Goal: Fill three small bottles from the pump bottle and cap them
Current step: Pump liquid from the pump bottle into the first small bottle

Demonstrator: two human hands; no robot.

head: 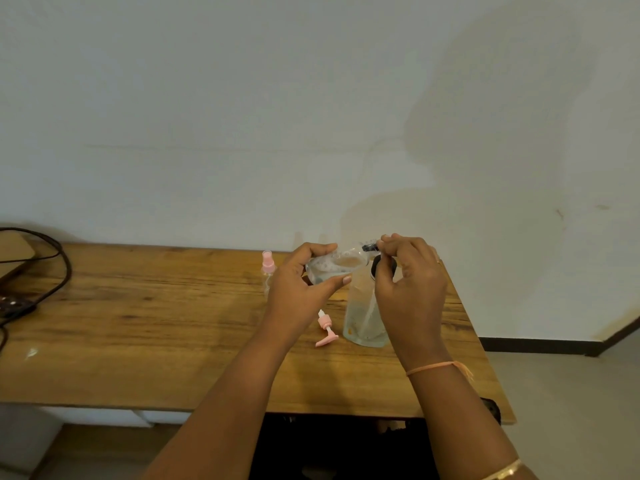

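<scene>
The step in hand looked like work at the neck of one small bottle (pixel 341 260). The left hand (pixel 304 282) gripped it, fingers and thumb curled round its clear body, and held it on its side above the table (pixel 138 323). The right hand (pixel 408 282) pinched the black cap (pixel 370 247) at the bottle's mouth. Whether the cap was going on or coming off could not be told (a faint tint inside hinted at liquid, so capping seemed the likelier).

Just below the hands the larger clear pump bottle (pixel 363 317) stood upright on the table. A loose pink pump head (pixel 326 330) lay on its side just beside it, and a pink-topped spray bottle (pixel 267 268) stood behind the left hand.

If capping, the next move would call for turning the cap snug while the left hand kept the bottle from twisting, then setting it upright. The pink pump head suggested another bottle, not clearly visible, was waiting to be closed.
</scene>
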